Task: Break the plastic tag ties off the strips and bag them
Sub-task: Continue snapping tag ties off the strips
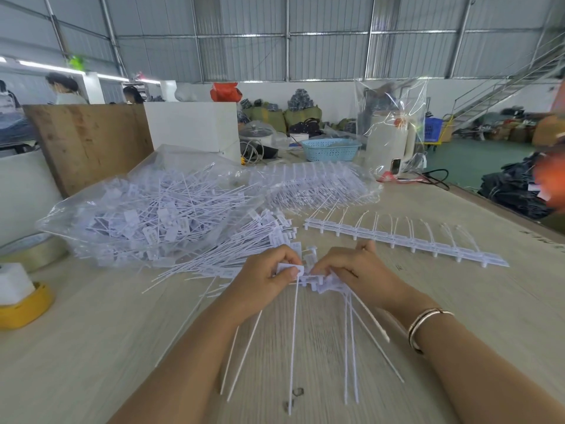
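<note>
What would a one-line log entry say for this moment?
left hand: pinches white plastic tag tie | right hand: grips white plastic strip | step: breaking off

**White ties on pale wood grain**

The tag ties (195, 209) are white with a faint lilac cast, and so is the strip (406, 240) lying on the tabletop (91, 347), which is pale beige with fine straight wood grain. The bag (146, 191) holding loose ties is clear and glossy. At the far side stands a light blue basket (330, 149) pierced with a small lattice pattern. At the left edge sits a yellow holder (24, 310) with a white block (13, 283) in it. A board (88, 142) leaning behind is brown, stained plywood. The bracelet (426, 324) on the right wrist is rose-gold and silver.
</note>
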The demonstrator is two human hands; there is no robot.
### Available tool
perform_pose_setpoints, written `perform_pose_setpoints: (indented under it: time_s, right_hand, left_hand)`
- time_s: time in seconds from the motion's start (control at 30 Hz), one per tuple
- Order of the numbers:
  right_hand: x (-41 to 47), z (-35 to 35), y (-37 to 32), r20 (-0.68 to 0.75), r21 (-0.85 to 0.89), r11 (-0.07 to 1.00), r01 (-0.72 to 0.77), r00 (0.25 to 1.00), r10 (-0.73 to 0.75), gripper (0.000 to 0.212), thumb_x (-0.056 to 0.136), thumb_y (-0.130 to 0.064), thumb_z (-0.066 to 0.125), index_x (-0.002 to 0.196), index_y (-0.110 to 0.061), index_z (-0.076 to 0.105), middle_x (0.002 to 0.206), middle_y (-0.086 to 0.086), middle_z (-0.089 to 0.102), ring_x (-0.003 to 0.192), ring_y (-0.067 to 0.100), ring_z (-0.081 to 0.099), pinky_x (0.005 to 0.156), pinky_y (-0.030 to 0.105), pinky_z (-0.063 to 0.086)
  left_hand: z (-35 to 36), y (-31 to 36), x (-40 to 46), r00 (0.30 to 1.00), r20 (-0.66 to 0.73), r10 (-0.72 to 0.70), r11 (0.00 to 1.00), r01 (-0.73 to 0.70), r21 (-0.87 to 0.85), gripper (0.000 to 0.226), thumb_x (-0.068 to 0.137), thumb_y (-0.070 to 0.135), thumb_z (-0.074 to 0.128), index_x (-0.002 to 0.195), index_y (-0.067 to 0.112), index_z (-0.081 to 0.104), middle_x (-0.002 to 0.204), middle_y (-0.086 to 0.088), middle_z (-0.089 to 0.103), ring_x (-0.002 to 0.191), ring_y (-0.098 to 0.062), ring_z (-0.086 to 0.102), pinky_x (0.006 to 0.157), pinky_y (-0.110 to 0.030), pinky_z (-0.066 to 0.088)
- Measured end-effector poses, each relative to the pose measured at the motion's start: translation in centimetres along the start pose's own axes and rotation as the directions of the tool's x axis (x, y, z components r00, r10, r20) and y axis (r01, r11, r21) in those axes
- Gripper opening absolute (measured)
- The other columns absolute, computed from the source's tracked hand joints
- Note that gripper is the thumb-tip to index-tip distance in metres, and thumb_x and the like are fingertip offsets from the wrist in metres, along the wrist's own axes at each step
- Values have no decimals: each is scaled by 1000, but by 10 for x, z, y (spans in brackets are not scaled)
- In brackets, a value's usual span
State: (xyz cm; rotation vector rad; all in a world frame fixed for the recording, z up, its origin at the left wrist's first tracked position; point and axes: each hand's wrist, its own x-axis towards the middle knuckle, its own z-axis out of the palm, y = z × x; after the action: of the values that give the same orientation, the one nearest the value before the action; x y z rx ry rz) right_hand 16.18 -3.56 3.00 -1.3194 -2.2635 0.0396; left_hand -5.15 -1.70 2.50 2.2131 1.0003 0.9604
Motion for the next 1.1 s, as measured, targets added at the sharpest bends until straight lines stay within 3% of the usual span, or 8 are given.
perform_pose_setpoints:
  time_s: [0.07, 0.17, 0.33, 0.43, 0.6, 0.8, 0.97, 1.1]
  right_hand:
    - [-2, -4, 4, -53, -49, 999, -17, 999, 14, 34, 94, -13, 48, 111, -40, 61, 86, -18, 60, 71, -12, 41, 72, 31, 15]
    - [-1, -1, 3, -66, -126, 991, -44, 997, 36, 36, 92, -34, 52, 126, -41, 44, 79, -19, 53, 64, -12, 39, 76, 29, 17]
    - [2, 4, 2, -32, -193, 979, -60, 998, 54, 31, 79, -52, 61, 102, -33, 50, 76, -19, 48, 73, 0, 45, 75, 28, 15]
    - [3, 8, 2, 6, -239, 970, -49, 999, 52, 26, 79, -55, 58, 98, -36, 60, 79, -20, 48, 83, 0, 47, 73, 29, 12]
    - [1, 4, 5, -27, -265, 962, -60, 998, 55, 28, 83, -56, 54, 102, -40, 67, 84, -20, 46, 89, 4, 52, 72, 27, 10]
    - [3, 3, -12, -221, -195, 981, 0, 974, -44, 34, 89, -49, 44, 105, -30, 68, 91, -10, 63, 83, 10, 59, 72, 27, 20]
    - [7, 19, -33, -102, -15, 1000, 11, 995, -13, 44, 86, -47, 51, 127, -31, 50, 105, -10, 61, 96, 7, 57, 85, 28, 27]
    - [8, 24, -30, -98, 1, 1000, -14, 995, 14, 51, 81, -33, 61, 129, -33, 46, 112, -14, 57, 99, 3, 54, 89, 27, 27]
  left_hand:
    - [0, 0, -1, 1000, -18, 6, 999, -6, 35, 7, 90, 19, 59, 88, 25, 61, 75, 16, 60, 62, 0, 50, 57, -11, 35]
    - [4, -1, -1, 1000, -26, 8, 992, -5, 123, 5, 90, 23, 58, 93, 24, 63, 86, 2, 65, 77, -13, 59, 70, -27, 44]
    - [5, -8, 0, 997, -73, -11, 980, 26, 199, 13, 89, 18, 54, 90, 31, 57, 79, 9, 60, 66, -10, 54, 60, -32, 42]
    - [6, -10, 1, 996, -88, -28, 964, 50, 260, 18, 88, 18, 53, 85, 35, 52, 72, 11, 54, 56, -7, 47, 52, -26, 35]
    - [6, -9, 2, 996, -84, -34, 948, 59, 313, 15, 89, 21, 54, 87, 35, 51, 74, 12, 54, 61, -8, 50, 54, -26, 36]
    - [10, -6, 4, 995, -93, -30, 964, 53, 260, 13, 92, 20, 52, 102, 28, 51, 93, 10, 57, 78, -7, 53, 63, -23, 37]
    - [14, -4, 5, 994, -111, -10, 976, 34, 213, 30, 88, 10, 54, 110, 26, 42, 99, 9, 53, 85, -6, 53, 69, -21, 41]
    - [15, -6, 5, 990, -141, -18, 987, 40, 155, 31, 88, 12, 55, 109, 30, 41, 100, 13, 49, 89, 3, 49, 70, -7, 36]
